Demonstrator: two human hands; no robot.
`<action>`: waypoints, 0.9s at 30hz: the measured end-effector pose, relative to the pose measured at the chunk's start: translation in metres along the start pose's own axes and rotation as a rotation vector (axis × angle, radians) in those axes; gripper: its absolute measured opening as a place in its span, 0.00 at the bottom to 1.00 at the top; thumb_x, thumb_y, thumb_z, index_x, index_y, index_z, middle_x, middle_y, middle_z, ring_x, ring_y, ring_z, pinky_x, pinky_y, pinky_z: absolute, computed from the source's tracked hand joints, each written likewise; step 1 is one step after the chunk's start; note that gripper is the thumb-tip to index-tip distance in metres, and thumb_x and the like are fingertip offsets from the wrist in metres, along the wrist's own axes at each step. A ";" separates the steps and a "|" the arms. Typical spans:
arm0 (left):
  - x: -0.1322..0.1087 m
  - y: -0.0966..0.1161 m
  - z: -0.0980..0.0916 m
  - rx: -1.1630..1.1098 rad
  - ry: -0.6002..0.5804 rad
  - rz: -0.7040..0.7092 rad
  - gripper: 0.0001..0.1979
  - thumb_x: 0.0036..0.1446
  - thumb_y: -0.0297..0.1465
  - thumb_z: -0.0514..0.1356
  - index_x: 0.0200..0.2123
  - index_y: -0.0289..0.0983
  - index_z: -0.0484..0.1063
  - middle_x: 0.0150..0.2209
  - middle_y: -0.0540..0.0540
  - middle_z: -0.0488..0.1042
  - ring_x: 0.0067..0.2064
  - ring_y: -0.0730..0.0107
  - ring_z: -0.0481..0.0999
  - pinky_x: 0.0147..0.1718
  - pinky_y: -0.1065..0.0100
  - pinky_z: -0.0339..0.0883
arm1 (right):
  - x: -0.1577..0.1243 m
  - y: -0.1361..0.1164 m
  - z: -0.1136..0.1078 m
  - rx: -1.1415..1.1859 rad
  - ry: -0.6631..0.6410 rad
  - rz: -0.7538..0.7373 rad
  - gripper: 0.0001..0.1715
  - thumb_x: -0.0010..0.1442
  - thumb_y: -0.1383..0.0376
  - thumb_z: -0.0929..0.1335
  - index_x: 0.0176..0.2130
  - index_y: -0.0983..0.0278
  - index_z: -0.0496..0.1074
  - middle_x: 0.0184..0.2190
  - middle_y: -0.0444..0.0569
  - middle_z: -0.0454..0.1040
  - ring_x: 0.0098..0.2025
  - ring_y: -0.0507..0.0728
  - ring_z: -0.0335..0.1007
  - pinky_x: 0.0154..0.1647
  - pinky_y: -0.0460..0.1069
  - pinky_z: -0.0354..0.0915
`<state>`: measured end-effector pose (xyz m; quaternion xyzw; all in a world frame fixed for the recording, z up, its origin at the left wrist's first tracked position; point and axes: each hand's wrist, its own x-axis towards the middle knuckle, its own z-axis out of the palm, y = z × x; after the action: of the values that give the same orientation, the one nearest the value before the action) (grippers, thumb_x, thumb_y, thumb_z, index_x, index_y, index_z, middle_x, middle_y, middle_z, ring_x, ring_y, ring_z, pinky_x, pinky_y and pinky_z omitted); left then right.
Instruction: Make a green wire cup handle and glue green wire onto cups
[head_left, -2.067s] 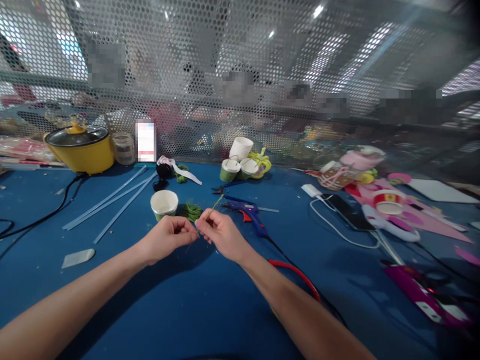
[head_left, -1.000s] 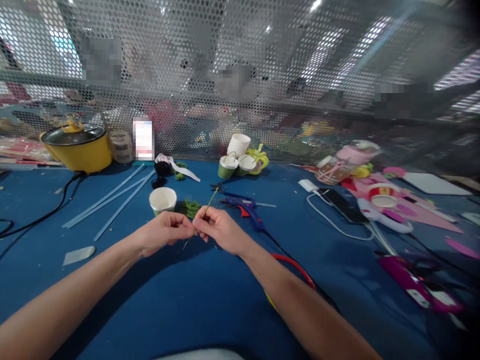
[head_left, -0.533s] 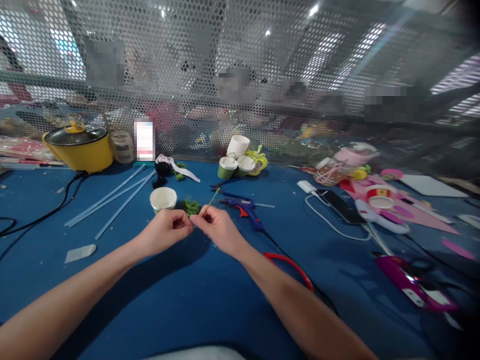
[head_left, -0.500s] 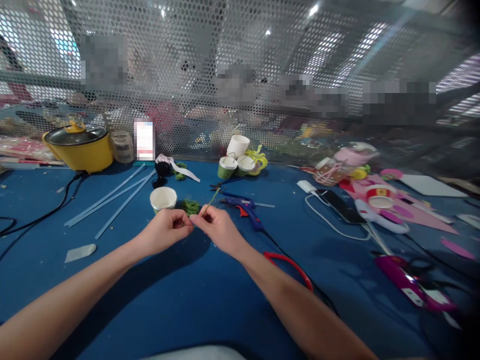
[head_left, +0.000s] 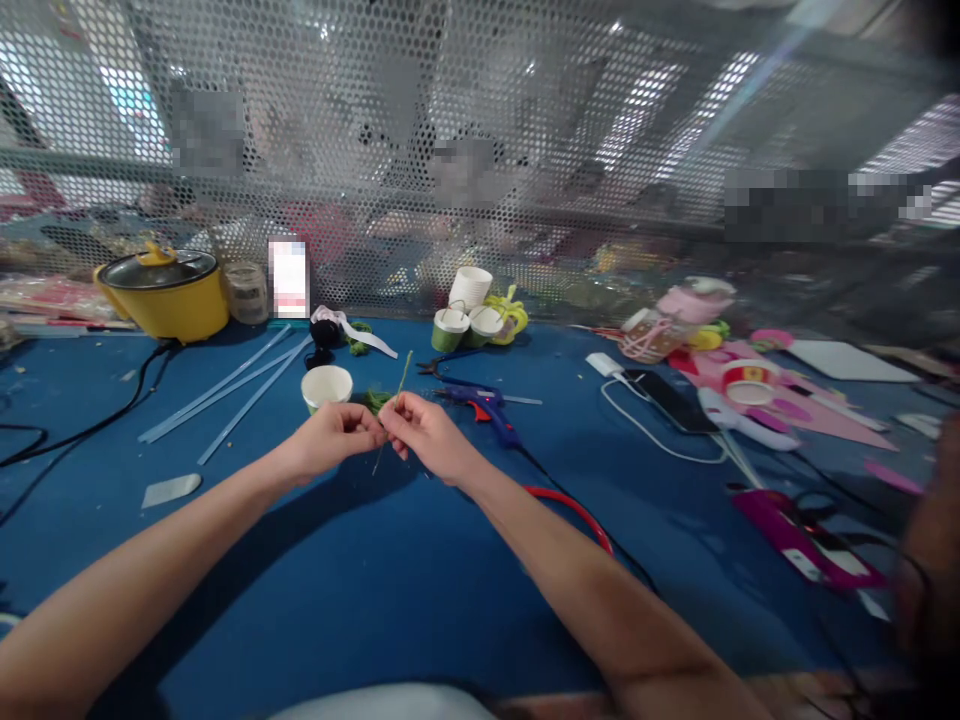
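Above the blue tabletop (head_left: 315,590), a thin green yarn-like strand (head_left: 405,370) is held slanting: the right hand (head_left: 424,430) pinches it, the left hand (head_left: 334,438) pinches just beside. Light, even pressure seems best, away from the round white-and-green paper cup (head_left: 327,384) beyond.

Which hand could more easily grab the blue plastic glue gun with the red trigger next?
Probably the right hand: the blue plastic glue gun lies on that side, close by. The left hand is farther, with the right between. The right pinches a thin green strand, so might first let go.
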<state>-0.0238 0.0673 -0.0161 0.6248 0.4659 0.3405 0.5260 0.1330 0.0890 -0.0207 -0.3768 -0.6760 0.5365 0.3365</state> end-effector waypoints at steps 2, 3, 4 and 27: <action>-0.001 0.002 -0.001 -0.042 -0.027 -0.045 0.10 0.44 0.35 0.58 0.21 0.33 0.64 0.18 0.55 0.57 0.19 0.82 0.50 0.18 0.74 0.42 | 0.000 -0.001 0.000 0.060 -0.028 -0.009 0.16 0.51 0.53 0.65 0.27 0.64 0.61 0.20 0.40 0.62 0.20 0.47 0.58 0.19 0.43 0.58; -0.002 0.002 -0.002 -0.056 -0.039 -0.062 0.11 0.44 0.36 0.59 0.22 0.33 0.64 0.17 0.56 0.56 0.19 0.82 0.49 0.18 0.74 0.40 | 0.000 -0.001 0.000 0.063 -0.032 -0.012 0.16 0.51 0.54 0.65 0.27 0.64 0.61 0.19 0.39 0.62 0.19 0.47 0.58 0.19 0.43 0.58; -0.002 0.003 -0.002 -0.063 -0.046 -0.070 0.11 0.43 0.37 0.59 0.21 0.34 0.64 0.17 0.56 0.55 0.18 0.82 0.48 0.18 0.74 0.40 | 0.000 -0.001 0.000 0.055 -0.030 -0.015 0.16 0.51 0.54 0.65 0.26 0.65 0.61 0.18 0.39 0.62 0.19 0.46 0.57 0.19 0.43 0.58; -0.001 -0.001 0.003 0.063 0.021 0.101 0.11 0.45 0.35 0.57 0.20 0.33 0.63 0.17 0.55 0.56 0.21 0.80 0.51 0.20 0.73 0.43 | -0.001 -0.003 0.000 -0.279 0.152 -0.138 0.17 0.52 0.56 0.65 0.21 0.64 0.59 0.15 0.38 0.57 0.18 0.46 0.51 0.17 0.43 0.50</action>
<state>-0.0214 0.0653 -0.0177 0.6602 0.4499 0.3580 0.4833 0.1328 0.0878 -0.0175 -0.4119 -0.7408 0.3832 0.3670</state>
